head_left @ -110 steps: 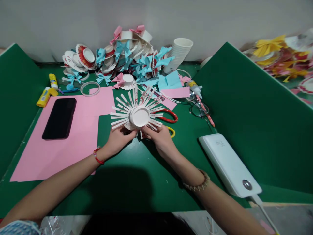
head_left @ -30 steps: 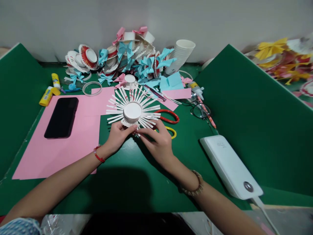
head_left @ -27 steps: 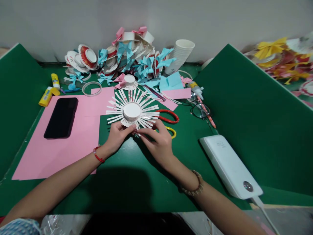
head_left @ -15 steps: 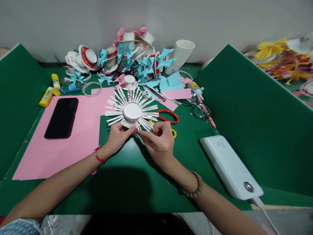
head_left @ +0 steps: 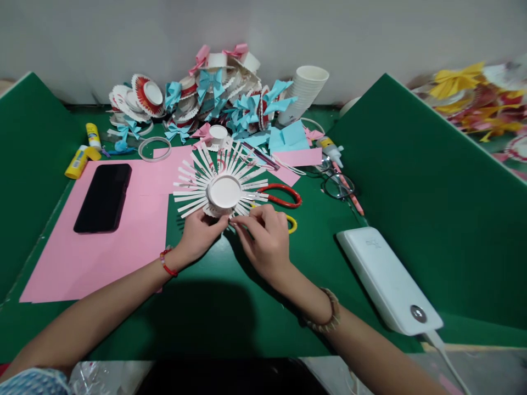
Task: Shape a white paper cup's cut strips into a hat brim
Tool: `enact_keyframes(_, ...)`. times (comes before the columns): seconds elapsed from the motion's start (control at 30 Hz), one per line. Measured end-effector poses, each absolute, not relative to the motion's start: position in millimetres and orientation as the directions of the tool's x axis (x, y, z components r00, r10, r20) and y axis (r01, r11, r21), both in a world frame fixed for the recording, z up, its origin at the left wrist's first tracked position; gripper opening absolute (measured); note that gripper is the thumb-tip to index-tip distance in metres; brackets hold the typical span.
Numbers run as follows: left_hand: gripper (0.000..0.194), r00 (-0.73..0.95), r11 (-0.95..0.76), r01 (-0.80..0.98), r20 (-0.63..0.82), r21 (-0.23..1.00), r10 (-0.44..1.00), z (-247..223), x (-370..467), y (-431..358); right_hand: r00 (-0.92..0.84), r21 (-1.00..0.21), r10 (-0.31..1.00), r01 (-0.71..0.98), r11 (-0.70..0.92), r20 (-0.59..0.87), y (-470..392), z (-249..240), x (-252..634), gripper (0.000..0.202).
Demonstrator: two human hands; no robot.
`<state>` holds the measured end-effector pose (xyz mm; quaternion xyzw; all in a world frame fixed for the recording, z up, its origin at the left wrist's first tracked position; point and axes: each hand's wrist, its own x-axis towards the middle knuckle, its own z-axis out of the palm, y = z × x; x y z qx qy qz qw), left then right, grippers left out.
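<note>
A white paper cup [head_left: 225, 192] is cut into thin strips that fan out round its base like rays. My left hand [head_left: 200, 233] pinches its near edge between thumb and fingers. Just to the right, my right hand [head_left: 267, 237] has thumb and forefinger pressed together on the strips at the near edge, the fingertips of both hands almost touching. Part of the near strips is hidden by the fingers. Scissors with a red handle [head_left: 284, 196] lie behind my right hand, beside a yellow handle [head_left: 292, 223].
Pink paper [head_left: 123, 263] and a black phone [head_left: 102, 198] lie left, near glue sticks [head_left: 77, 162]. Finished cup pieces with blue bows [head_left: 211, 88] and stacked cups [head_left: 304, 93] stand behind. Glasses [head_left: 338, 186] and a white power bank [head_left: 387, 280] lie right, by a green divider [head_left: 432, 208].
The fanned cup has tilted and turned slightly in my hands. My right hand has shifted a little left and up, its fingers more curled in toward the near edge.
</note>
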<state>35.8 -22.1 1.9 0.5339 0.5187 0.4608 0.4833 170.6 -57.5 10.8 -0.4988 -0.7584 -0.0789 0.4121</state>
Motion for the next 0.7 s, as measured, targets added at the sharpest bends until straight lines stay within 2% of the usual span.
enact_keyframes(0.23, 0.028, 0.040, -0.004, 0.323, -0.010, 0.946, 0.999, 6.2, 35.5, -28.6, -0.058, -0.493, 0.830, 0.781, 0.384, 0.554, -58.2, 13.8, 167.6, 0.009)
enact_keyframes(0.43, 0.012, 0.122, -0.076, 0.441, 0.024, 0.895, 0.992, 14.6, 33.7, -27.9, 0.014, -0.649, 0.900, 0.697, 0.303, 0.435, -56.2, 14.3, 170.8, 0.006)
enact_keyframes(0.57, 0.011, 0.113, -0.086, 0.365, 0.047, 0.927, 0.992, 10.0, 30.2, -24.8, 0.053, -0.817, 0.930, 0.497, 0.291, 0.364, -51.7, 14.0, 175.6, 0.005)
enact_keyframes(0.7, 0.016, 0.098, -0.025, 0.201, 0.005, 0.979, 0.995, 5.4, 30.0, -23.8, 0.071, -0.940, 0.974, 0.283, 0.189, 0.217, -45.9, 13.1, 179.4, 0.007)
